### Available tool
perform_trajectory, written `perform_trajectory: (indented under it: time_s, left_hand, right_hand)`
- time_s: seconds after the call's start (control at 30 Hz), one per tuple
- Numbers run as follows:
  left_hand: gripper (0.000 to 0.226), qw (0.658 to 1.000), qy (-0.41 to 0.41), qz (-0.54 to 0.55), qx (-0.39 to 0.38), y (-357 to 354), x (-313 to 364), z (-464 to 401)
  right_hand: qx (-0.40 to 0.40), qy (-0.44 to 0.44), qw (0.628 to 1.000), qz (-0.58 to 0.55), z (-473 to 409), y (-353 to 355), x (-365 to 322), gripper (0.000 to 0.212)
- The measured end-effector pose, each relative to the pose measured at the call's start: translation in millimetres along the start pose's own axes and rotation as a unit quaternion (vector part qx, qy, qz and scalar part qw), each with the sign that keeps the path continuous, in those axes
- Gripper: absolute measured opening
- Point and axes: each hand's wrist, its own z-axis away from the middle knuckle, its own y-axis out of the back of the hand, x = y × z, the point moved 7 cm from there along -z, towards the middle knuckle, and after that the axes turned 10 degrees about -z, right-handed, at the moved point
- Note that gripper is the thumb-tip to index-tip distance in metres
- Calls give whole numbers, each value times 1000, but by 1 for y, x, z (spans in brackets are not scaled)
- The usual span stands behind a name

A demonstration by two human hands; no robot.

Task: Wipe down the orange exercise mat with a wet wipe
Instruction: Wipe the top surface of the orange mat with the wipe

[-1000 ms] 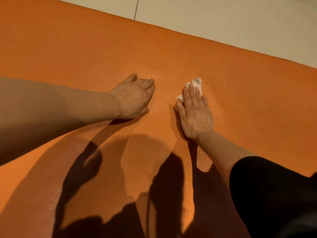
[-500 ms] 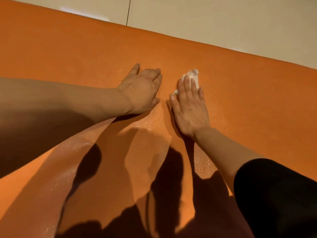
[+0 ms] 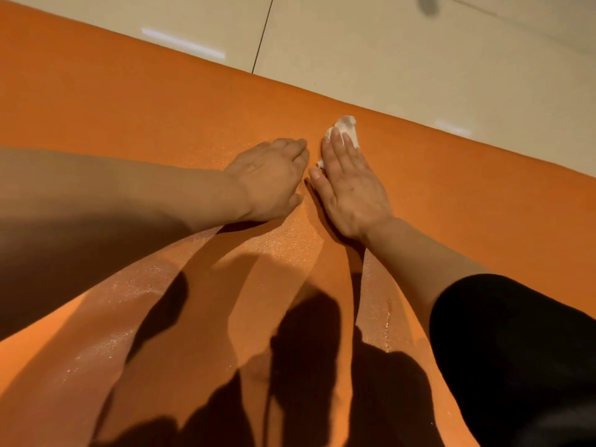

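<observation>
head view, looking steeply down, close over orange mat (image 3: 129, 101)

Both hands lie on the exercise mat (image 3: 129, 101): left hand (image 3: 271, 179) just left of right hand (image 3: 351, 188), wet wipe (image 3: 346, 129) under the right fingers; tiled floor (image 3: 419, 59) beyond.

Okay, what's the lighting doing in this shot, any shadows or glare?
Head view: warm light; dark arm shadows fall across the near orange mat; damp patches glint near the right forearm; bright reflections streak the floor tiles; the wet wipe looks slightly blurred.
</observation>
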Motion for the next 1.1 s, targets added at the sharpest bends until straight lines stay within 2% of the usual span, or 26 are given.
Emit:
perform_trajectory:
  time_s: [0.13,0.27,0.53,0.8,0.97,1.03,1.1]
  left_hand:
    - [77,1000,13,-5,19,3,-7,-3]
    - [79,999,19,-29,19,4,-9,-7]
    - [77,999,-2,-39,3,10,20,-25]
    - [79,998,-33,-53,-22,11,42,-27]
    - [81,997,-51,-39,-49,8,39,-19]
    - [81,996,-53,-43,-58,6,34,-13]
    - [81,996,-47,-49,-54,5,28,-7]
  right_hand:
    - [-32,47,998,25,-36,9,0,60]
    - [-29,34,998,49,-58,18,7,59]
    - [10,-63,997,40,-45,32,55,63]
    - [7,-145,988,45,0,44,111,65]
    - [37,-203,978,13,13,44,111,63]
    - [44,-188,981,10,8,34,91,64]
    - [41,-125,991,-6,3,22,58,64]
